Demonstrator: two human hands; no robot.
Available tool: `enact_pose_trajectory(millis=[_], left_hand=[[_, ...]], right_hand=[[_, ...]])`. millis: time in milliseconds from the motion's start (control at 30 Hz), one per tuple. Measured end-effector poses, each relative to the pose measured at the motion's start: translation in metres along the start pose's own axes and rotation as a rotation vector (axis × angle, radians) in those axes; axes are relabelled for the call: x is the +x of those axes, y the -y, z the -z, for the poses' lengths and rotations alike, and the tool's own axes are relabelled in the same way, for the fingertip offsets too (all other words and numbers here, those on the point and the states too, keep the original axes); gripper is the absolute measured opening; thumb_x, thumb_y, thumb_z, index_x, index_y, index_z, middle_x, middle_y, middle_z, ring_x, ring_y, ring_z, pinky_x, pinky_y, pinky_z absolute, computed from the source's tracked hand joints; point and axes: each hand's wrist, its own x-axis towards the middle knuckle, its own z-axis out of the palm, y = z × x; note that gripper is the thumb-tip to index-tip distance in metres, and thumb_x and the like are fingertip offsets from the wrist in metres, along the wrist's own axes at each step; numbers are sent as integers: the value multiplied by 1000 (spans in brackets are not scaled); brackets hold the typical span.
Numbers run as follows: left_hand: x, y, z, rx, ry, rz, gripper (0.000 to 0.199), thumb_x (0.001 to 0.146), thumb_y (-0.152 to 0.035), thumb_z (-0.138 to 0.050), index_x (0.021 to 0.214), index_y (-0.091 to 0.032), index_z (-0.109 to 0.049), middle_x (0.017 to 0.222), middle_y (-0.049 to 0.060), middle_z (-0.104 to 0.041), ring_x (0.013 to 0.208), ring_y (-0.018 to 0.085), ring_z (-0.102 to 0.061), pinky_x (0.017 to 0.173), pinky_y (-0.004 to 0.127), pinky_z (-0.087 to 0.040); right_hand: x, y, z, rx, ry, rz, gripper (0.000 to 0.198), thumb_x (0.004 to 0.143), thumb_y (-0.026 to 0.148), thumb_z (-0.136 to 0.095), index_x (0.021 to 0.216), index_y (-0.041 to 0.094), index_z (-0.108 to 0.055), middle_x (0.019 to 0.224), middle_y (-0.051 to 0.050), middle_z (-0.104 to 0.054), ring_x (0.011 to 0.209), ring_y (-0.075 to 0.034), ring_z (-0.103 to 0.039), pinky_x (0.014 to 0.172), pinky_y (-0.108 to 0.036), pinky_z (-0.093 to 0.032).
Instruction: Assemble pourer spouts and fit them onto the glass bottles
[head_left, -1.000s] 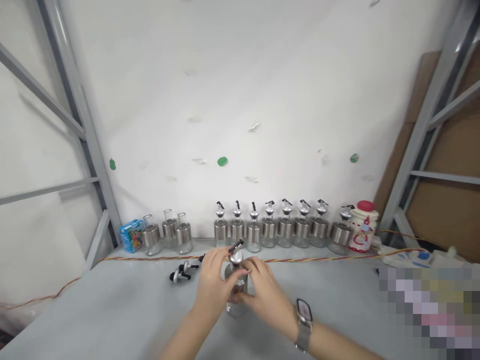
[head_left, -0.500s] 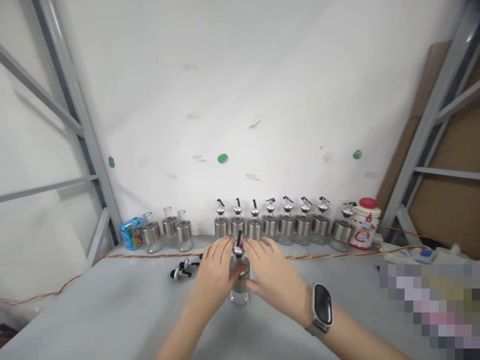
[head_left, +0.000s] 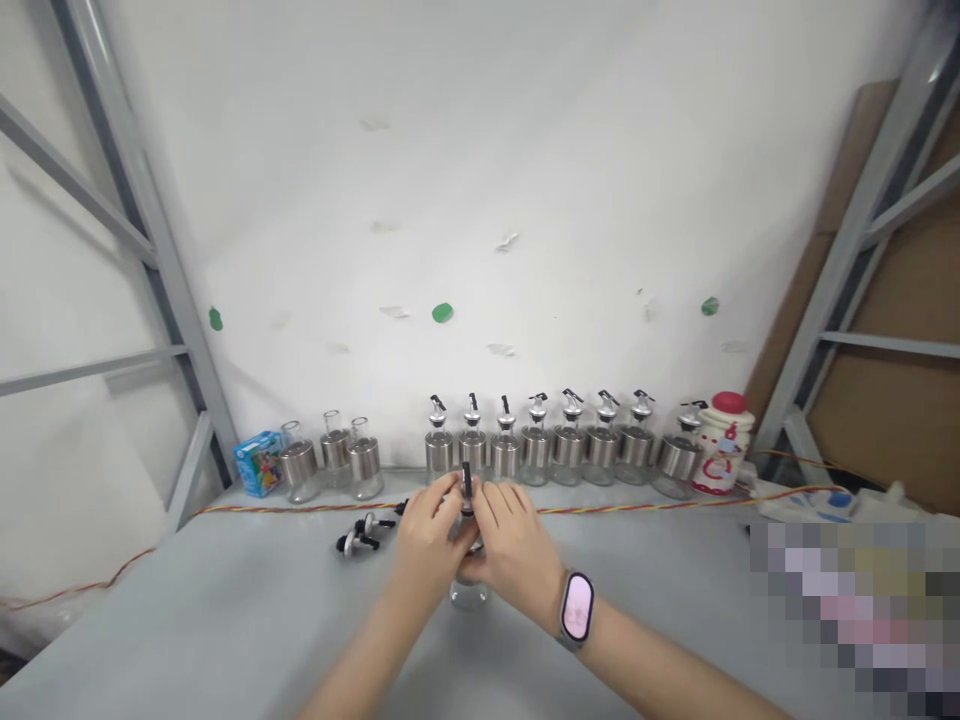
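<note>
A glass oil bottle (head_left: 469, 597) with a steel sleeve stands upright on the grey table in front of me, with a pourer spout (head_left: 466, 488) in its neck. From the left, my left hand (head_left: 426, 540) closes its fingers round the neck and spout. My right hand (head_left: 514, 535), with a smartwatch (head_left: 577, 606) on the wrist, grips the same part from the other side. Most of the sleeve is hidden behind my fingers. Loose pourer spouts (head_left: 357, 543) lie left of my left hand, one partly covered by it.
Three bottles without spouts (head_left: 298, 463) stand at the back left beside a blue box (head_left: 259, 464). Several bottles with spouts (head_left: 568, 445) line the wall, ending near a red-lidded jar (head_left: 726, 445). A twisted cord (head_left: 622, 508) crosses the table. Metal frames (head_left: 180, 370) flank both sides.
My right hand has drawn in closer round the bottle neck, its fingers curling tighter, and the wrist has turned. The watch screen has lit up. The view has shifted slightly.
</note>
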Motion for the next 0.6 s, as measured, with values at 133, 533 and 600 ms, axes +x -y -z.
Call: enact_pose_trajectory(millis=[133, 533, 600], left_hand=[[1, -1, 1, 19, 17, 3, 19, 75, -19, -54, 94, -19, -55, 101, 9, -61, 87, 21, -58, 74, 35, -45], [-6, -6, 1, -440, 122, 359, 45, 74, -26, -57, 115, -22, -39, 116, 10, -50, 107, 22, -49, 85, 39, -43], [-5, -9, 2, -480, 104, 403, 54, 73, -30, -58, 121, -22, -34, 121, 11, -47, 110, 23, -47, 85, 39, -43]], right_hand=[[-4, 2, -9, 48, -68, -45, 55, 66, 24, -55, 115, 4, -42, 85, -11, -55, 79, -25, -46, 76, -41, -36], [-10, -8, 4, 549, 151, -283, 72, 66, 21, -59, 129, 17, -26, 116, -10, -50, 106, -23, -45, 93, -41, -32], [-16, -10, 5, 718, 209, -410, 80, 66, 28, -63, 132, 20, -19, 123, -11, -44, 111, -23, -43, 92, -39, -35]])
